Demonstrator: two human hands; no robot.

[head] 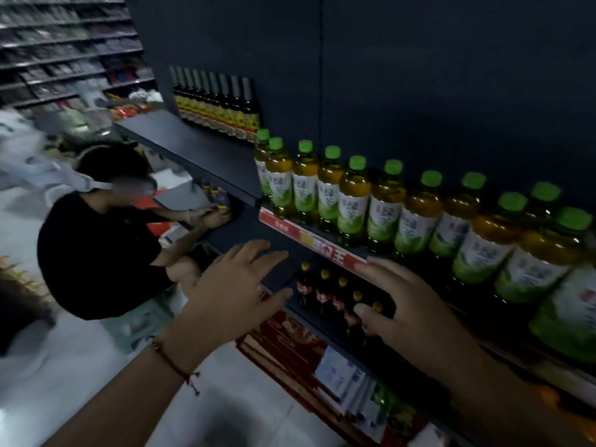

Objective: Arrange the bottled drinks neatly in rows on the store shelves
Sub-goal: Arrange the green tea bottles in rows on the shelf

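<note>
Green-tea bottles (351, 201) sit on the upper shelf (225, 156), green caps, white-and-green labels, run from mid-frame out to the right edge. From my feed the front line looks mostly done: upright, labels roughly forward, shoulders nearly touching. A second line stands behind it, at least at the left end; further right the caps look doubled but blur stops me confirming the back row is full.

Left hand (232, 291) is spread, fingers straight, holding nothing, hanging in front of the shelf edge to the left of the row. Right hand (409, 304) is likewise released, fingers loosely extended, palm down, just below the red price strip (309, 243). Neither touches a bottle.

Left to do, as I judge it: the bare stretch of upper shelf between the green-tea row and the dark yellow-labelled bottles (219, 108) at the back wall is unfilled. The lower shelf (322, 324) holds a short line of small dark bottles with yellow caps (335, 295), few in number, so that row looks only started. Lower levels carry boxed goods, too blurred to call.

Second person (106, 233) in black crouches at the far left working the lower shelving; not my concern.

Estimate: top row near complete, lower row and left gap open.
</note>
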